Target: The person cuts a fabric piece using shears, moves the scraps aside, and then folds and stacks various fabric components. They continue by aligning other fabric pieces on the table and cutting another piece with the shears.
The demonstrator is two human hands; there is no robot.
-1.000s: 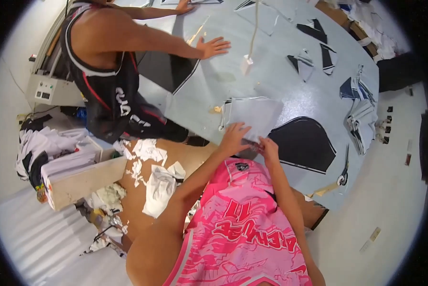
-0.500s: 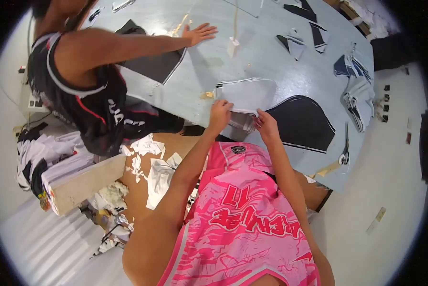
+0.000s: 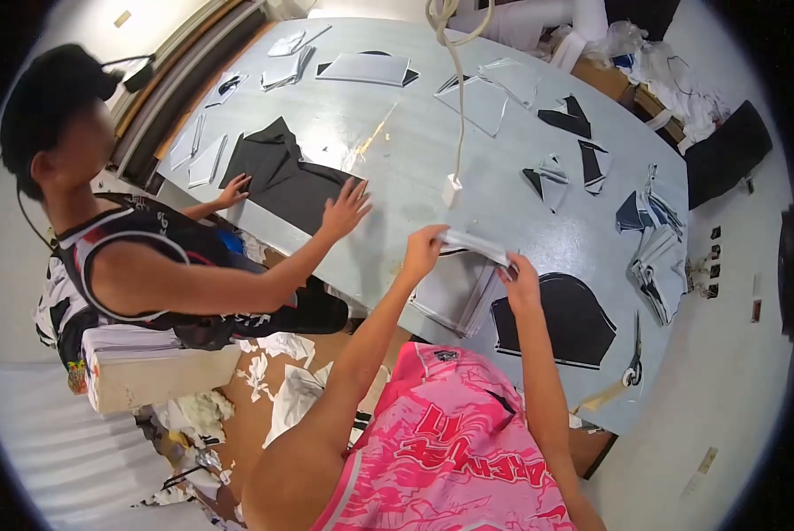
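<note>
My left hand point(image 3: 426, 250) pinches the left end of a folded light grey fabric piece point(image 3: 475, 242), with my fingers closed on its edge. The right end of that same piece is gripped by my right hand point(image 3: 521, 281), so the strip is stretched between both hands, raised over the table. Under it, near the table edge, lies a stack of grey fabric pieces point(image 3: 454, 296) with layered edges. A black fabric piece with a curved top point(image 3: 563, 320) lies flat just right of the stack, partly covered by my right forearm.
A co-worker on the left rests both hands on black fabric point(image 3: 295, 181). A white plug block point(image 3: 451, 190) hangs on a cord beyond my hands. Scissors point(image 3: 634, 354) lie at the right table edge, near grey fabric bundles point(image 3: 658, 265). Scraps point(image 3: 295, 389) litter the floor.
Both hands have lifted the near edge of the grey fabric and carried it away from me, over the stack. The view has tilted up, and the co-worker's other hand now shows.
</note>
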